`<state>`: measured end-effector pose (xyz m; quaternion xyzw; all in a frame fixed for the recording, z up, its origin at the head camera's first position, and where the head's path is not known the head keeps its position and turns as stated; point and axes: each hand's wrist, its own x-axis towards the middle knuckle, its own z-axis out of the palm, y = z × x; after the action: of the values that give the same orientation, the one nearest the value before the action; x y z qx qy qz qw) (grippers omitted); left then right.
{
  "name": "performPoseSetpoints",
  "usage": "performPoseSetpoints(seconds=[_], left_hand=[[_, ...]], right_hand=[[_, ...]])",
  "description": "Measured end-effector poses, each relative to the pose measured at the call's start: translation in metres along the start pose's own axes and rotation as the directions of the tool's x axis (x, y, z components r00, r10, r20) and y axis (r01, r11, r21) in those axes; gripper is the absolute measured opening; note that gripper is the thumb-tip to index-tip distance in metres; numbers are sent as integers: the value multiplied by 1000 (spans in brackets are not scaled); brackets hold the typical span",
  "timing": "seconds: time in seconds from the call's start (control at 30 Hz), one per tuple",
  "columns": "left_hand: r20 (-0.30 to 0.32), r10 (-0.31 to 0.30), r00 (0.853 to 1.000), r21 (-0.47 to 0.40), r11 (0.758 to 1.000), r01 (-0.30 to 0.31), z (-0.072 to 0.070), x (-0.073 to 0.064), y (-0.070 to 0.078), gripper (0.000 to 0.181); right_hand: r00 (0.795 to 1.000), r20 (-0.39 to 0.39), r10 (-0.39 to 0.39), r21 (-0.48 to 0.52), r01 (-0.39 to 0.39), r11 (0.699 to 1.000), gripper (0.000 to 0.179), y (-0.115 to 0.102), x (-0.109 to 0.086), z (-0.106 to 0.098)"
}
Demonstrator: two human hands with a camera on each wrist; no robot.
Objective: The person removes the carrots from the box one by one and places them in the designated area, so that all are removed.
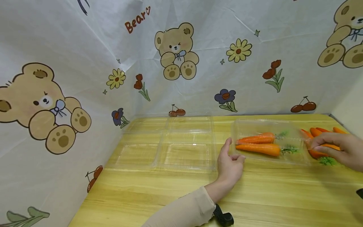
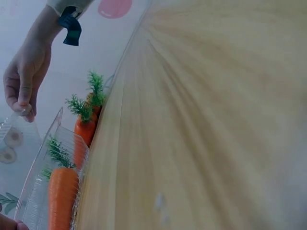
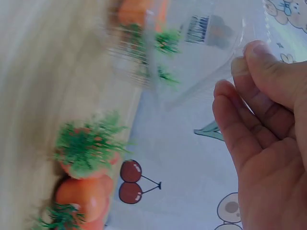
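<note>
Two orange carrots (image 1: 258, 149) with green tops lie side by side in a clear plastic container (image 1: 293, 161). My right hand (image 1: 341, 149) pinches the corner of its clear lid (image 2: 9, 128) between thumb and fingers, at the container's right end. In the right wrist view the lid (image 3: 206, 62) slants up to the fingertips. At the opposite end, my left hand (image 1: 231, 167) touches the container's near left corner, its fingers fairly straight. Only its fingertips show at the bottom left of the left wrist view.
More carrots (image 1: 314, 132) lie to the right, partly behind my right hand; their leafy tops (image 3: 88, 143) show in the right wrist view. Another clear container with an open lid (image 1: 185, 167) stands left on the wooden table (image 1: 181, 189). A bear-print cloth (image 1: 204, 94) rises behind.
</note>
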<state>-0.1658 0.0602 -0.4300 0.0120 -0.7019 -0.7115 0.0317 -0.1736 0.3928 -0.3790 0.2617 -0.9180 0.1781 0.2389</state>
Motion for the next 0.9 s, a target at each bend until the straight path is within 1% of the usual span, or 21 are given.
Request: performPoseSetpoints(seconds=[0.07,0.1,0.17,0.27,0.37,0.5,0.6,0.7,0.77,0.83,0.9], left_hand=[[-1,-1,1000,3,1000,1,0,0,0,70],[-1,-4,1000,2,1000,4,1,0,0,67],[0,0,1000,14,1000,0,1,0,0,58],[-2,5,1000,28,1000,-5,1,0,0,42],[-12,5,1000,38,999,-4,2,0,-1,32],[-13,8,1000,34,999,-8,2,-1,-2,29],[-10,10,1000,33,999,-9,2,-1,-2,29],[-13,11,1000,40,999,-11,2,-1,-2,28],[-15,14,1000,48,999,-13,2,-1,-2,28],[-16,15,1000,54,998,-14,1,-1,-1,27],[-16,17,1000,55,998,-16,1,-1,-1,27]], right_hand=[[1000,-18,-1,-31,0,1000,17,0,3,-3],[1000,-21,3,-24,-4,1000,15,1,4,-5],[1000,-23,2,-38,-3,999,12,1,7,-8],[1000,-10,27,-52,-28,998,12,2,11,-10],[998,-7,54,-35,-55,998,13,3,15,-12],[998,-17,69,12,-68,998,16,4,21,-16],[995,-7,99,29,-98,995,16,4,27,-19],[986,0,168,95,-167,981,14,3,33,-21],[978,-9,207,160,-203,966,14,3,37,-22],[972,-36,233,228,-219,949,13,4,41,-23],[968,-51,245,259,-224,939,13,5,45,-24]])
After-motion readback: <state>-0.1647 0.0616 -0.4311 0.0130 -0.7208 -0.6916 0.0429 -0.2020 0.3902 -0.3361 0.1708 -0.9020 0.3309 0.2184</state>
